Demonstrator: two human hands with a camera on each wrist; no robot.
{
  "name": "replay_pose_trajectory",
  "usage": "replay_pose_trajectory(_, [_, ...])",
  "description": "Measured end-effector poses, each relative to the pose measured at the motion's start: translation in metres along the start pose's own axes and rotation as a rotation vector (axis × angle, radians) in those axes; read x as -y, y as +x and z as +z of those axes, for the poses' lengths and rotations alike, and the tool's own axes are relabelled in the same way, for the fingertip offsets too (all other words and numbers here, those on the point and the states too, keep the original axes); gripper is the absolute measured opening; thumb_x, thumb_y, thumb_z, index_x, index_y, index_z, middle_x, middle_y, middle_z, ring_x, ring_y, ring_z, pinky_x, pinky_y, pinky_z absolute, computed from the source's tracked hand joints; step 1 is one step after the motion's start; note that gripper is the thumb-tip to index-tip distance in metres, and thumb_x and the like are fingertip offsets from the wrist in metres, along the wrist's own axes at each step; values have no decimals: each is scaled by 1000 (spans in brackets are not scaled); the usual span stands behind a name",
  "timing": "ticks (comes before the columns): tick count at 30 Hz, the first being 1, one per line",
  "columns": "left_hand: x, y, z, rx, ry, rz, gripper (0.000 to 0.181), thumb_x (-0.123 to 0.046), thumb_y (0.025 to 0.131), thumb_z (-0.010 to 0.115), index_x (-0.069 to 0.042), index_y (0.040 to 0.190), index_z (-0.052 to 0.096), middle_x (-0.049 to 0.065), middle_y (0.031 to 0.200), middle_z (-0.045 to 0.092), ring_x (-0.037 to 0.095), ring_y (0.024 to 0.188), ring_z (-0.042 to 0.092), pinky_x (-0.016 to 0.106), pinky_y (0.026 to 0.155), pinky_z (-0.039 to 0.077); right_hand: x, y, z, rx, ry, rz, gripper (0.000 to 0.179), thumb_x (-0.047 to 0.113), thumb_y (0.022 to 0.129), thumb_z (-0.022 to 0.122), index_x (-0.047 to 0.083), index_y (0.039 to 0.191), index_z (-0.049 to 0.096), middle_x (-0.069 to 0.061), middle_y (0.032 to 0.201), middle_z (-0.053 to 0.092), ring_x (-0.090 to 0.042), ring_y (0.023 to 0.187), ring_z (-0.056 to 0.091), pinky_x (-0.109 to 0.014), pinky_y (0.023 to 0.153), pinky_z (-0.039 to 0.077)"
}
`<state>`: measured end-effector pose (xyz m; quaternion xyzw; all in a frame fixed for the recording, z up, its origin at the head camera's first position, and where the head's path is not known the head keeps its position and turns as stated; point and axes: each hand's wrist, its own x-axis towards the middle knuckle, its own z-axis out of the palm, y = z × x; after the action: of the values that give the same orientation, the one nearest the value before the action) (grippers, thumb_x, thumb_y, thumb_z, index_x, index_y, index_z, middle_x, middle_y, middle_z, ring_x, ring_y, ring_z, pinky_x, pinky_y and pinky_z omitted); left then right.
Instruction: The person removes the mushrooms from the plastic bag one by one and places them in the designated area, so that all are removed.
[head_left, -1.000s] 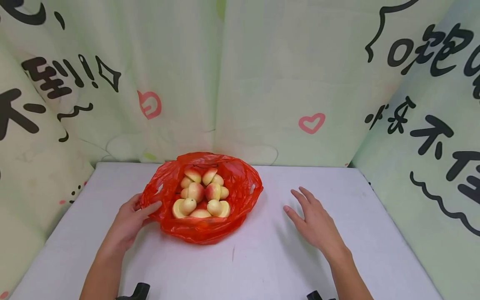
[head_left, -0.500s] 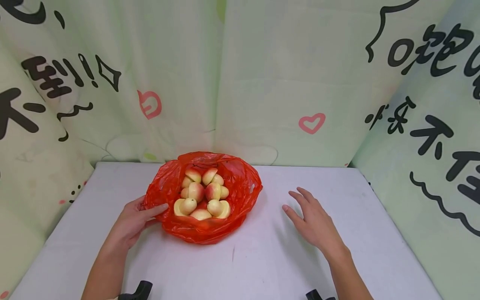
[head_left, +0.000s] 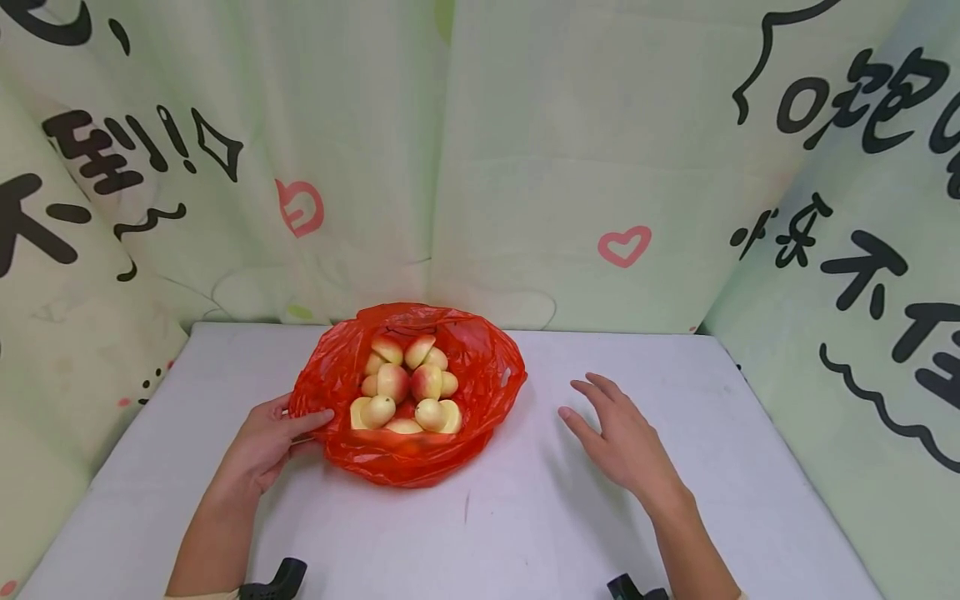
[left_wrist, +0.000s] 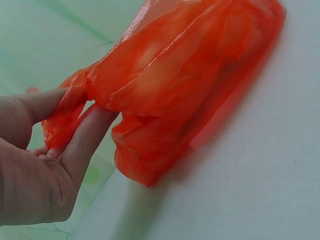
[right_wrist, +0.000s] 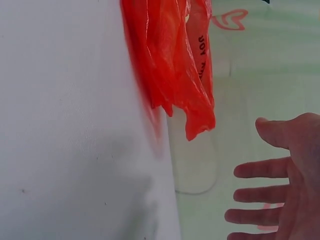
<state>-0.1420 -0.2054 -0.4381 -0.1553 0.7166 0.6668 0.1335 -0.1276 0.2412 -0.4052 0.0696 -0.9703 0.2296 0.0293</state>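
Observation:
A crinkled red plastic bag (head_left: 405, 467) stands at the back of the table, its mouth spread wide. Inside lie several rounded, fruit-like pieces (head_left: 392, 383), pale yellow with pink-red blushes, some with small pale knobs. My left hand (head_left: 270, 437) pinches the bag's left edge, thumb over the rim and fingers behind. In the left wrist view, the thumb and fingers (left_wrist: 90, 137) close around a gathered loop of the red film. To the right of the bag, my right hand (head_left: 626, 442) hovers over the table, fingers spread and holding nothing, apart from the bag.
The bag sits on a white-covered table (head_left: 525, 533) whose back edge runs just behind it. A pale green curtain (head_left: 540, 167) with black lettering and pink hearts encloses the back and sides. Dark wrist mounts (head_left: 277, 579) show at the bottom.
My left hand has shifted slightly right, its thumb further over the bag's edge, and the left rim has moved inward with it. My right hand has drifted slightly left toward the bag.

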Motion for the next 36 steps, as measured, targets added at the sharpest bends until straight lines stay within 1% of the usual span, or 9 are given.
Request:
replay_pose_trajectory(2, [1,0,-1,0,-21,-6,73,-29,96,77,-1,154,42,4,123,71,10,90,74,26,81,64,3,1,0,-2,1,-5,59,48,105,56,9,150,54,-18,159,45,-43,144,46,-71,108,46])
replay_pose_trajectory(4, [1,0,-2,0,-36,-13,72,-29,96,77,-1,153,43,-3,113,72,10,88,74,26,80,64,5,1,0,-8,7,-13,57,46,105,58,10,149,55,-17,157,49,-42,142,49,-69,107,47])
replay_pose_trajectory(8, [2,0,-3,-3,-42,-29,71,-29,97,76,0,152,43,-6,106,72,11,86,74,26,78,64,12,4,2,-33,22,-31,52,40,103,64,10,145,59,-15,150,56,-40,138,54,-65,106,50])
replay_pose_trajectory(14, [3,0,-4,-3,-42,-47,72,-29,96,76,0,152,42,-5,107,72,12,86,73,26,78,64,24,12,3,-60,62,-66,48,32,98,73,11,140,64,-12,142,64,-36,127,62,-58,99,58])
replay_pose_trajectory(19, [4,0,-4,2,-34,-51,71,-29,97,76,-1,152,42,-2,111,71,12,87,73,26,77,64,39,21,5,-49,138,-120,46,28,94,77,11,136,66,-10,136,68,-32,117,67,-53,93,62])
replay_pose_trajectory(23, [5,1,-4,3,-25,-47,72,-30,96,76,-1,152,42,0,115,72,13,87,74,27,77,64,51,28,9,-10,216,-162,45,22,92,79,10,134,67,-10,132,69,-30,114,69,-50,92,63])
replay_pose_trajectory(28, [5,1,-4,7,-20,-44,73,-30,96,77,-1,152,42,1,116,72,13,88,75,28,78,64,64,34,17,53,295,-186,44,20,92,79,9,133,67,-11,130,70,-31,114,68,-47,92,63])
replay_pose_trajectory(30, [5,1,-3,10,-23,-44,73,-29,96,77,-1,153,42,2,117,72,13,88,75,28,79,64,67,36,19,74,329,-186,43,19,92,79,9,132,67,-12,129,70,-32,112,69,-48,92,63])
replay_pose_trajectory(36, [4,0,-5,15,-37,-49,76,-29,95,78,-1,154,40,2,118,72,13,88,76,29,78,65,75,47,29,118,416,-177,39,17,92,78,7,129,68,-13,126,71,-30,109,71,-42,90,64])
